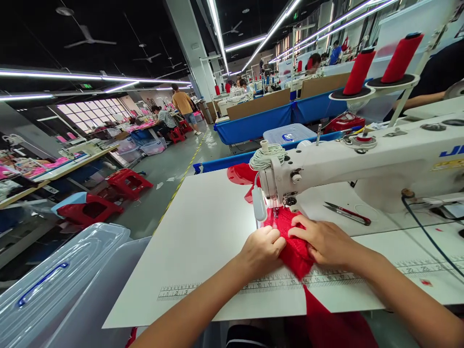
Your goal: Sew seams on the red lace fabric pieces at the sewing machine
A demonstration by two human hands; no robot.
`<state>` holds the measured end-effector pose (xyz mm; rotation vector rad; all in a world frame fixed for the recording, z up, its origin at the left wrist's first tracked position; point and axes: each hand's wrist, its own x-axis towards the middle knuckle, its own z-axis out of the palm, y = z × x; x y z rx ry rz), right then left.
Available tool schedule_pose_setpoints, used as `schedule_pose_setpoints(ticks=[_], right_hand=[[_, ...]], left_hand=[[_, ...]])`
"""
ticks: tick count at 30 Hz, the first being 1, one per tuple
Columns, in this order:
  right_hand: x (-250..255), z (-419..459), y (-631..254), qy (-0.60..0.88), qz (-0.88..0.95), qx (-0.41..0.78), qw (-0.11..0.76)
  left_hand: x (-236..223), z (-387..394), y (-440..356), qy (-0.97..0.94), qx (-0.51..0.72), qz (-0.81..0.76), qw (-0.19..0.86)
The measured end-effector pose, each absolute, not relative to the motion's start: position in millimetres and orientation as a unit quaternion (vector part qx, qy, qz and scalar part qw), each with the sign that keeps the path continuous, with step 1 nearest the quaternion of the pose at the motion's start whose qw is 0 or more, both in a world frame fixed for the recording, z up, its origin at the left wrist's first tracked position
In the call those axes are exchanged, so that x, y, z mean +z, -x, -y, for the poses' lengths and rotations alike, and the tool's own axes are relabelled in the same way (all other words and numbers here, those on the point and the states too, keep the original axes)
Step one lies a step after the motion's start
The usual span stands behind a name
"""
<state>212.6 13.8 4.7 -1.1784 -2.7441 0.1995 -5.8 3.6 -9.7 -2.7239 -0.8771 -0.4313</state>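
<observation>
Red fabric (295, 253) lies under the needle area of a white sewing machine (326, 159). It trails over the table's front edge as a red strip. My left hand (263, 249) is closed at the fabric's left edge, fingers curled in. On its right side my right hand (326, 241) presses with bent fingers, the fingertips gripping the cloth close to the presser foot. More red fabric (241, 174) sits behind the machine head. A pair of thread snips (348, 213) with red handles rests under the machine arm, right of my right hand.
The white tabletop (203, 241) carries a printed ruler along its front. Red thread cones (402, 58) stand on a holder at upper right. A clear plastic bin (68, 261) is at the left, with red stools (128, 183) beyond. Other people work farther back.
</observation>
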Motion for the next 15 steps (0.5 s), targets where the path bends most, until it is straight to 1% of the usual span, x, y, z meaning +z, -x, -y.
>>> schedule_pose_setpoints(ticks=[3, 6, 9, 12, 15], right_hand=[[12.5, -11.4, -222.7, 0.426, 0.901, 0.063, 0.052], [16.2, -8.8, -231.5, 0.421, 0.895, 0.135, 0.057], [16.2, -9.8, -226.6, 0.392, 0.895, 0.189, 0.095], [13.2, -19.7, -210.3, 0.372, 0.9, 0.173, 0.147], [6.3, -34.5, -197.3, 0.337, 0.909, 0.174, 0.174]], left_hand=[[-13.6, -4.6, 3.7, 0.925, -0.147, 0.341, 0.085], [-8.4, -5.0, 3.0, 0.922, -0.14, 0.358, 0.045], [-0.2, -4.0, 0.9, 0.924, -0.133, 0.359, 0.02], [4.2, -1.2, -2.2, 0.926, -0.132, 0.353, 0.017], [1.1, 2.3, -3.3, 0.927, -0.138, 0.348, 0.027]])
